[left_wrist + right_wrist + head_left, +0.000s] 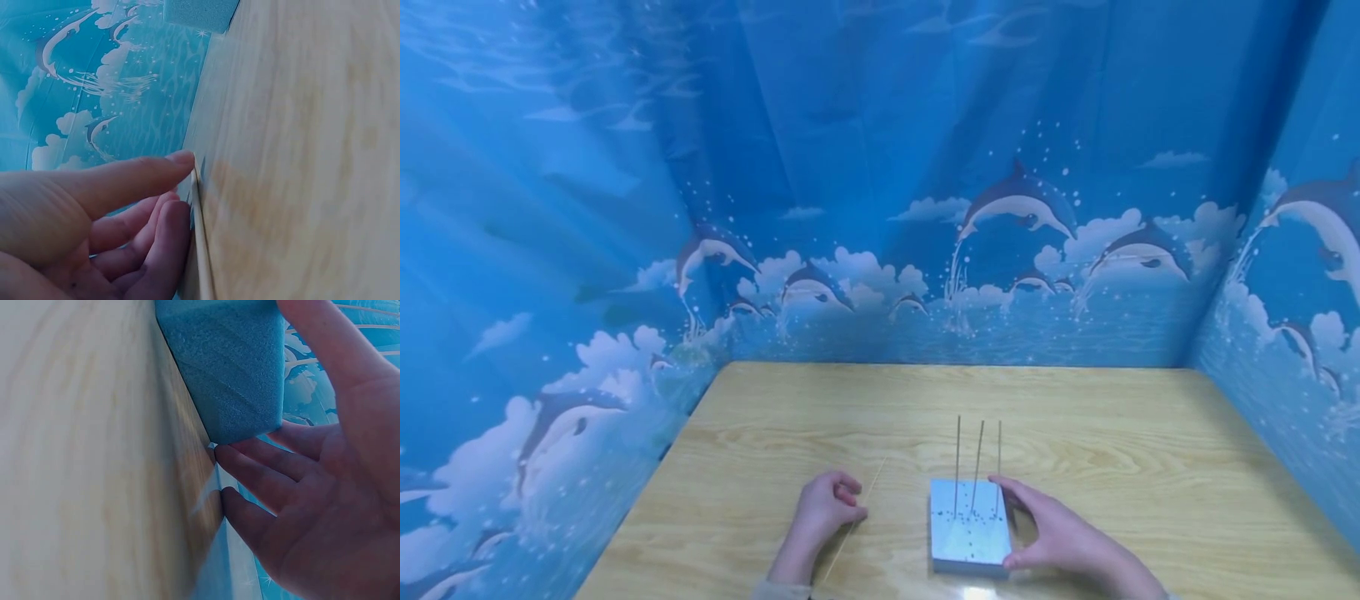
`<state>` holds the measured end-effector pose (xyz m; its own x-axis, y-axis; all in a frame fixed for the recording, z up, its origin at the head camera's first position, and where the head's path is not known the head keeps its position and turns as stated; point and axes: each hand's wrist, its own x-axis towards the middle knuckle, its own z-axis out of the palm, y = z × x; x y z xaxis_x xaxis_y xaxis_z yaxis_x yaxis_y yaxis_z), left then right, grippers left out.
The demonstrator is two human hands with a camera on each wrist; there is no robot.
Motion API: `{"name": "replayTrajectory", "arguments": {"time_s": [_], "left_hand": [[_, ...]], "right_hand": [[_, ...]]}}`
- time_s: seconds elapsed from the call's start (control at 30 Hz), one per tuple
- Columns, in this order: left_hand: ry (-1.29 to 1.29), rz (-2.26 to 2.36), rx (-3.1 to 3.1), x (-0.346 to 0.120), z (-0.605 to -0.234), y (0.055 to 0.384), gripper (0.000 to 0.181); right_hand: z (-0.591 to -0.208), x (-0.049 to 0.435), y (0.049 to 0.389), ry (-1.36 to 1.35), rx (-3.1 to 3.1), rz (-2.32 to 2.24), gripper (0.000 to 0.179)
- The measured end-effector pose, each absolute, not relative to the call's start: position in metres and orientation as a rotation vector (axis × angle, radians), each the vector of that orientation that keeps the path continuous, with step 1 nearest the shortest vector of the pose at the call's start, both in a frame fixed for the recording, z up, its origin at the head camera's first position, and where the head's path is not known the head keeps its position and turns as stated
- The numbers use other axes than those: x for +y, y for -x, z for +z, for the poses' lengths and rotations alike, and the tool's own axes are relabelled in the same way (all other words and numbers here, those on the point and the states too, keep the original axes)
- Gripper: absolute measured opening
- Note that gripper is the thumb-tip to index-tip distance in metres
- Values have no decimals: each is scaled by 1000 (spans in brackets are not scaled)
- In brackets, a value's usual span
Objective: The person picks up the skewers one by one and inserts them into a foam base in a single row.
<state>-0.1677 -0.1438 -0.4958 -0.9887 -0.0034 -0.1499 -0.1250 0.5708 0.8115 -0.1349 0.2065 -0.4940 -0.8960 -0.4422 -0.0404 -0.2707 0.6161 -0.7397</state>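
Observation:
In the head view a light blue foam block [951, 542] lies on the table with dotted holes across its top. Three thin sticks [957, 467] stand up out of it, one slightly tilted. My right hand [1060, 533] holds the block from its right side, thumb at the near corner and index finger at the far one; the right wrist view shows the foam [225, 369] between them. Another thin wooden stick [874, 481] lies slantwise on the table. Beside it is my left hand [827, 508], fingers loosely bent, thumb tip at the stick [201, 250].
The wood-grain table [1112, 442] stretches behind and to both sides of the block. Blue curtains [865, 167] printed with dolphins and clouds hang along its back, left and right edges.

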Motion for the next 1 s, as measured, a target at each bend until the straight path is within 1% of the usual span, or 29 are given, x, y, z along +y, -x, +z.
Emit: {"name": "replayTrajectory", "arguments": {"time_s": [0.1, 0.2, 0.63, 0.87, 1.0], "left_hand": [[90, 1337, 2706, -145, -496, 167, 25], [46, 1309, 2732, -146, -496, 166, 19], [33, 1151, 2732, -150, -491, 174, 13], [103, 1188, 2626, -151, -487, 180, 10], [100, 1223, 2590, -152, -488, 181, 9]], "right_hand": [[-494, 207, 134, 588, 2618, -1148, 116], [-494, 207, 134, 589, 2617, -1145, 116], [-494, 206, 133, 597, 2623, -1129, 117], [-491, 206, 133, 606, 2617, -1142, 115], [-491, 206, 132, 611, 2626, -1137, 115]]}}
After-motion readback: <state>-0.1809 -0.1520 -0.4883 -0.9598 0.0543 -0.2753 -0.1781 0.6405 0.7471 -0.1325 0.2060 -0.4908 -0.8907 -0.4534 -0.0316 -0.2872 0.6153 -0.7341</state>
